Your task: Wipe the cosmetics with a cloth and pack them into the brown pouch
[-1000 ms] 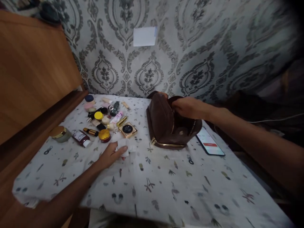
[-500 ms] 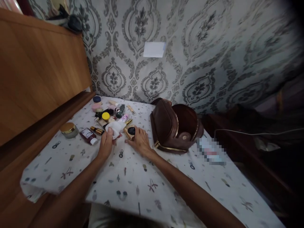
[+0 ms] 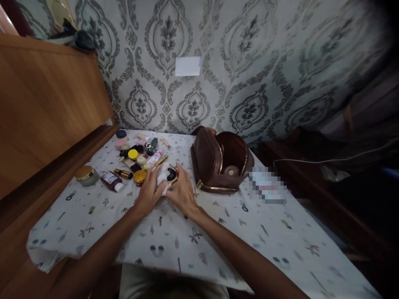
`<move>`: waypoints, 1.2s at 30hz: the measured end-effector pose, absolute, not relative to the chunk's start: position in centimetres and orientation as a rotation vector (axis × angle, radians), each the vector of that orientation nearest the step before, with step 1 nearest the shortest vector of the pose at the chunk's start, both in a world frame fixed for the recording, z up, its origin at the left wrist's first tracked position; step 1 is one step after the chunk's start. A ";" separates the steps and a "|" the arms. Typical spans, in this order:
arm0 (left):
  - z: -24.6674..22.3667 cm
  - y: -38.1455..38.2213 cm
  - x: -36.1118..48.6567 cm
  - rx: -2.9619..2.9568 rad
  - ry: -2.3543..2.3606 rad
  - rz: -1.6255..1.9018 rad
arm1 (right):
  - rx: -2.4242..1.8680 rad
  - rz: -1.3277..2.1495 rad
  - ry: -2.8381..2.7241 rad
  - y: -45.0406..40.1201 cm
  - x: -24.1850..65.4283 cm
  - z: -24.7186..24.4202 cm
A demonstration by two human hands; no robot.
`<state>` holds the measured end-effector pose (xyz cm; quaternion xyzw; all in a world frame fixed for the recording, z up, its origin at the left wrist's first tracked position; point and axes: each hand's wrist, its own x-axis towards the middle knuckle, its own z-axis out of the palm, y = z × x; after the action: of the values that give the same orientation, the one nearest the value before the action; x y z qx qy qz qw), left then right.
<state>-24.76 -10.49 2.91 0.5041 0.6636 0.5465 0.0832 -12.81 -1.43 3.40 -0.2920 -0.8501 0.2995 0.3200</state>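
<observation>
My left hand (image 3: 147,195) is closed on a crumpled white cloth (image 3: 162,173), pressing it against the side of a small gold item with a round black top (image 3: 171,174). That gold item sits in the grip of my right hand (image 3: 183,192), whose thumb and fingers wrap its near and right sides. Its exact kind is not clear. Just left of my left hand stands an amber jar (image 3: 139,177). Beyond it lie a black and gold tube (image 3: 123,173) and a dark red bottle with a white cap (image 3: 111,181).
A brown leather bag (image 3: 204,160) stands unzipped on the right of the patterned tablecloth (image 3: 174,249). Several cosmetics, among them a yellow-lidded jar (image 3: 133,154), cluster at back left. A gold-lidded jar (image 3: 86,175) stands at left. A blurred-out flat item (image 3: 268,185) lies right of the bag.
My left hand has moved right with the white cloth and brought it against the gold item. My right hand has closed around that item. The amber jar has come into sight. The view has shifted slightly.
</observation>
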 end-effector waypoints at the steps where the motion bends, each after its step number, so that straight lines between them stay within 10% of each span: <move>1: 3.1 -10.3 -24.7 1.431 1.936 1.665 | -0.724 0.792 -2.219 -1.7 -12.5 3.2; 13: 4.0 -8.5 -26.4 0.744 1.458 1.645 | -0.192 1.017 -2.153 -1.8 -9.9 1.2; 24: 1.6 -7.6 -25.2 0.788 1.454 1.986 | -0.445 2.022 -1.579 -0.7 -10.2 0.8; 36: 3.0 -9.9 -25.4 1.409 1.767 1.597 | -0.423 1.660 -1.975 -1.2 -9.0 1.3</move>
<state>-25.40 -9.94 2.99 0.5002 0.6274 0.5671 0.1862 -9.03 -1.25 1.27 -0.1561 -0.7292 0.6131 0.2607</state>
